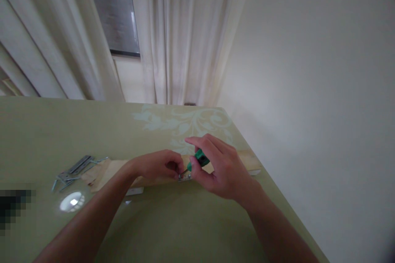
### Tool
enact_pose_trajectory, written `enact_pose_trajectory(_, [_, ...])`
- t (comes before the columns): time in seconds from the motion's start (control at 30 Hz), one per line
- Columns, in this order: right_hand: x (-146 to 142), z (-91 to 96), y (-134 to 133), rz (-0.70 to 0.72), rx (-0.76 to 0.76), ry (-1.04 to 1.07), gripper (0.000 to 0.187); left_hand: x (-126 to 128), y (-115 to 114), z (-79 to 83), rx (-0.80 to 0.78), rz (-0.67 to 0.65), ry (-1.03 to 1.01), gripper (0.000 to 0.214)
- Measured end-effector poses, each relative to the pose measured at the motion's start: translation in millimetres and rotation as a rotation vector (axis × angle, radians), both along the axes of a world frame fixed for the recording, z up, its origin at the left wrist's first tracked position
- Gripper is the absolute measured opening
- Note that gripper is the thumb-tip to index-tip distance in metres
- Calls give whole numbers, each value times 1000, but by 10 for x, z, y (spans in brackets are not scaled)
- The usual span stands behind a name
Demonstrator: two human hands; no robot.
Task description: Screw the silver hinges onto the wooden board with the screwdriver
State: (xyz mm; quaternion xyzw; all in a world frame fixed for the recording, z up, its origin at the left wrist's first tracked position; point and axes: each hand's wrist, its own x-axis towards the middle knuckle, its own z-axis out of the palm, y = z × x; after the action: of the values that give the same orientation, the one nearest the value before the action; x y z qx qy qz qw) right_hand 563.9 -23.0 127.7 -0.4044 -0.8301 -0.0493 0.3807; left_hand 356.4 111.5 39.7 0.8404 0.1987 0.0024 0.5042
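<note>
My right hand [226,166] is closed around the green handle of a screwdriver [201,157], its index finger raised off the handle. The thin shaft slants down and left to a small metal plate [185,178] at the near edge of a pale wooden board [117,167]. Right at the shaft's tip, my left hand [159,166] has its fingertips pinched together against the plate. Whatever lies between those fingertips is too small to make out. Both hands hide much of the board's middle.
Metal plates [80,164] and several long thin screws or bolts [66,184] lie at the board's left end. A white piece [135,191] shows under its near edge. The glossy green table [173,226] ends on the right by a white wall [324,90]; curtains [185,37] hang behind.
</note>
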Motion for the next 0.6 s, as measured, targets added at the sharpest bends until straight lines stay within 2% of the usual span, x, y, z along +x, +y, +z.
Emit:
enact_pose_trajectory(0.37, [-4, 3, 31, -3, -17, 88, 43, 3, -29, 92, -72, -34, -52, 5])
enact_pose_trajectory(0.6, [18, 8, 41, 46, -80, 136, 42, -6, -50, 127, -81, -7, -12, 10])
